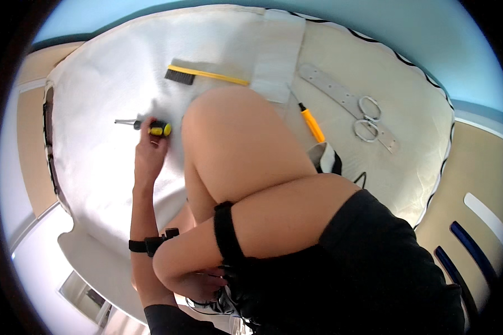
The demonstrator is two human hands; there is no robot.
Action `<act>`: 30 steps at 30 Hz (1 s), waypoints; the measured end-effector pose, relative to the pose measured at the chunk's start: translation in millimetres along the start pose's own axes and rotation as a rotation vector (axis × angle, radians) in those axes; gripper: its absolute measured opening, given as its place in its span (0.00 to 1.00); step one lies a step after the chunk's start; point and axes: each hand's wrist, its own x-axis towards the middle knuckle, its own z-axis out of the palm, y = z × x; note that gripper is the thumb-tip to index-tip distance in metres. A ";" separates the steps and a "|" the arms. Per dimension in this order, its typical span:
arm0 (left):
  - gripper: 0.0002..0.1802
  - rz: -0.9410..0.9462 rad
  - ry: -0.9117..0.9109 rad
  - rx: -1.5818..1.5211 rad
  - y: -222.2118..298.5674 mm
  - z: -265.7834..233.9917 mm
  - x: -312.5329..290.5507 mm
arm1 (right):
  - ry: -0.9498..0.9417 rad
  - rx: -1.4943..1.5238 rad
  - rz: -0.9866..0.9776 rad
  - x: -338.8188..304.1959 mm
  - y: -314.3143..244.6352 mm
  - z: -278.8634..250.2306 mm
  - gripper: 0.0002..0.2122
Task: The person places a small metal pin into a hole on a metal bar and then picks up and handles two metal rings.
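My left hand (152,142) reaches over the white cloth at the left, its fingers closed around a screwdriver (161,129) near where the shaft meets the handle. The handle is black and yellow; the metal shaft points left. Above and to the right of it lies a yellow-handled brush (180,73) with dark bristles. My right hand (176,265) is low in the view, over my left forearm. Its fingers curl back and are partly hidden, so what they hold, if anything, does not show. A bare bent knee rises between the screwdriver and the things on the right.
Right of the knee lies an orange-handled tool (313,125) with a thin shaft. Beyond it is a pale strip with holes (330,84), with two rings (369,110) on it. A white and black item (331,159) sits beside my leg. The white cloth (106,72) has wrinkles.
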 end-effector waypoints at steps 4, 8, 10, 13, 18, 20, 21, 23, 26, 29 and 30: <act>0.26 -0.057 0.009 -0.192 8.4 -6.4 -8.4 | 0.004 -0.033 -0.024 -7.2 -13.5 -20.1 0.16; 0.27 0.163 0.094 -0.541 48.5 -56.1 -71.0 | 0.435 0.365 0.044 -61.9 -47.1 -45.5 0.16; 0.28 0.258 0.187 -0.525 83.1 -68.9 -121.3 | 0.849 0.868 0.227 -107.4 -56.7 -44.2 0.14; 0.24 0.254 -0.071 -0.858 98.8 -86.7 -187.6 | 1.133 1.076 0.429 -139.5 -70.8 -24.1 0.16; 0.31 1.109 -0.389 0.174 166.5 -52.0 -199.4 | 1.090 0.987 0.422 -167.2 -96.9 17.2 0.17; 0.28 1.131 -0.400 0.078 171.8 -44.7 -202.6 | 1.198 1.040 0.548 -184.3 -107.0 22.2 0.15; 0.26 1.137 -0.403 0.034 172.0 -44.2 -205.1 | 1.281 0.993 0.498 -206.9 -104.5 32.1 0.13; 0.24 1.089 -0.409 0.021 163.6 -47.4 -209.8 | 1.600 0.819 0.536 -255.8 -107.5 33.0 0.11; 0.19 0.963 -0.290 0.048 143.6 -58.9 -212.1 | 1.810 0.104 1.214 -361.3 -93.7 38.1 0.12; 0.18 0.833 -0.132 0.009 113.5 -75.7 -209.7 | 1.086 -0.703 2.083 -429.3 -93.6 79.9 0.17; 0.17 0.787 -0.070 0.002 102.6 -84.3 -211.2 | 0.941 -0.672 2.047 -453.9 -95.6 101.6 0.22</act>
